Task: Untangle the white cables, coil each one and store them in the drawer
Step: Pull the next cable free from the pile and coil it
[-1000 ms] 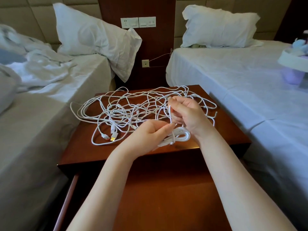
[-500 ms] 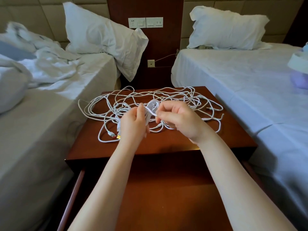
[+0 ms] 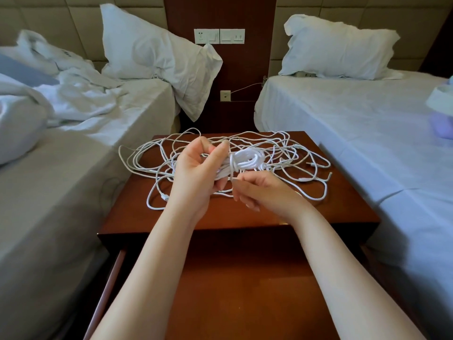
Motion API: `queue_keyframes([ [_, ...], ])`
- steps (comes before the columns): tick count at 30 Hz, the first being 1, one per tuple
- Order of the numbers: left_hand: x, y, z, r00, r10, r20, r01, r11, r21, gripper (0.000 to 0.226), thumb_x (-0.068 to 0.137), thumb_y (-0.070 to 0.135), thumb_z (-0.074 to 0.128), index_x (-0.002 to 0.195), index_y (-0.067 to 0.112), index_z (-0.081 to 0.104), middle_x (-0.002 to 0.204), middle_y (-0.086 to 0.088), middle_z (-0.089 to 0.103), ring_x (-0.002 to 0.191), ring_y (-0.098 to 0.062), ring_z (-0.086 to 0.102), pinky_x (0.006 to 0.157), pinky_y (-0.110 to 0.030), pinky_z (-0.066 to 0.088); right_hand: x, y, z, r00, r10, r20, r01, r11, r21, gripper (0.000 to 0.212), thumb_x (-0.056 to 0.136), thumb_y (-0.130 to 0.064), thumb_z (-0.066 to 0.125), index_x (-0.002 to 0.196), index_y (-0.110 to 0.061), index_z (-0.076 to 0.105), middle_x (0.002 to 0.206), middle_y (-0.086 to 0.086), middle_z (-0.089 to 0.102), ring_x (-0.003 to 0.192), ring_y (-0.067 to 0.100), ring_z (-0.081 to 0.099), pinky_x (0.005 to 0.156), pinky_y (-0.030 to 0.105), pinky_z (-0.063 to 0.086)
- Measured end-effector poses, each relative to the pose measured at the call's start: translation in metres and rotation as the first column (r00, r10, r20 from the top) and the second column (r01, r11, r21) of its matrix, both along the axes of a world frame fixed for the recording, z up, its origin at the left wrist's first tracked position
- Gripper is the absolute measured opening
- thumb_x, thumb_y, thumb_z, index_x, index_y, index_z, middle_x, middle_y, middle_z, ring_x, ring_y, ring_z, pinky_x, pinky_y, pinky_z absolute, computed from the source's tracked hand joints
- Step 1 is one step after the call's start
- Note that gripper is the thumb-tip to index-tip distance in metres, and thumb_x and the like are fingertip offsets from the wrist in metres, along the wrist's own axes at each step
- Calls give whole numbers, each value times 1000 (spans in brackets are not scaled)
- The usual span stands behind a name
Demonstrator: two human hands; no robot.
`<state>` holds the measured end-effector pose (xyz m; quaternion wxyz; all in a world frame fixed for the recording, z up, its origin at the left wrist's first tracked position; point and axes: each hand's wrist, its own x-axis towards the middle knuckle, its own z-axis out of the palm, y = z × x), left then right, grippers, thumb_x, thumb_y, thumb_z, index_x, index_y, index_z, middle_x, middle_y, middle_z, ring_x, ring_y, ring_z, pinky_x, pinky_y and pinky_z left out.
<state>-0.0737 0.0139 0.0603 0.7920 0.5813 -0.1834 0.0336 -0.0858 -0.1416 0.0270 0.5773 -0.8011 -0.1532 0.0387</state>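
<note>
A tangle of white cables (image 3: 289, 153) is spread over the brown nightstand top (image 3: 343, 204). My left hand (image 3: 196, 173) grips one end of a coiled white cable bundle (image 3: 245, 159), held above the tangle. A loose tail runs down from the bundle's wrapped middle, and my right hand (image 3: 264, 192) pinches it just below the bundle. The open drawer (image 3: 245, 290) extends toward me under my forearms; its inside looks bare brown wood.
Beds with white sheets flank the nightstand: a rumpled one (image 3: 61, 155) to the left, a made one (image 3: 380, 131) to the right. Pillows (image 3: 152, 52) lean at the headboard. A wall socket panel (image 3: 219, 36) sits behind, and a purple object (image 3: 443, 123) lies at the right edge.
The coiled bundle went from low at the front edge up over the tangle. My left hand now holds it sideways, and my right hand dropped below it, pinching the cable's tail.
</note>
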Motion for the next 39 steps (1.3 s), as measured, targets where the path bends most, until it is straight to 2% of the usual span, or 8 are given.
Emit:
queue_keyframes([
  [4,-5,-3,2,981,-193,-8,193,976,103,28,94,17,51,69,11,40,56,-7,52,38,-8,43,36,-14,31,5,-9,-6,996,-85,9,84,990,111,24,90,-30,57,74,-13,62,58,12,42,47,14,33,51,20,32],
  [7,-11,-6,2,945,-328,-7,325,933,152,25,89,24,51,72,9,41,59,-9,52,41,-11,44,39,-15,31,10,-19,-7,967,-236,-99,254,931,263,31,96,-2,49,73,-19,62,50,-8,53,43,4,46,45,14,39],
  [9,-14,-11,1,928,-372,-3,360,896,258,24,86,27,53,74,8,44,58,-6,54,44,-11,45,41,-15,34,11,-23,-7,959,-256,-117,281,905,320,20,95,-15,55,76,-15,60,60,-4,58,52,6,53,50,17,45],
  [13,-16,-14,-6,912,-411,-5,375,828,417,21,96,14,50,76,9,47,58,-6,54,47,-12,44,45,-18,34,4,-32,-2,969,-241,-59,241,858,453,29,88,-35,57,61,-24,60,53,-1,37,48,11,31,50,21,31],
  [19,-16,-14,-6,912,-409,-32,353,743,569,21,96,15,53,76,10,50,54,-1,55,48,-14,43,46,-19,34,0,-26,12,946,-313,83,259,885,387,37,99,-18,50,62,-20,54,48,-4,33,44,10,25,45,21,23],
  [25,-3,-15,-16,985,-150,-87,171,765,621,24,99,20,47,78,10,50,46,5,49,38,-8,36,41,-20,28,-11,-22,31,920,-323,223,273,935,228,31,97,-19,54,67,-14,57,48,-4,35,46,10,30,48,21,29],
  [33,14,-2,-17,956,285,-70,-240,897,372,18,94,22,56,79,15,50,44,6,50,41,-7,41,43,-22,31,-21,5,42,974,-6,228,26,996,-82,16,92,-7,59,79,0,65,50,-16,47,49,1,42,53,10,33],
  [39,10,1,-8,948,313,-59,-308,949,70,26,94,19,58,72,14,47,45,5,49,40,-7,42,41,-19,34,-15,14,30,982,-11,188,43,985,-167,20,89,-17,68,70,-22,66,55,-9,56,53,2,50,58,14,40],
])
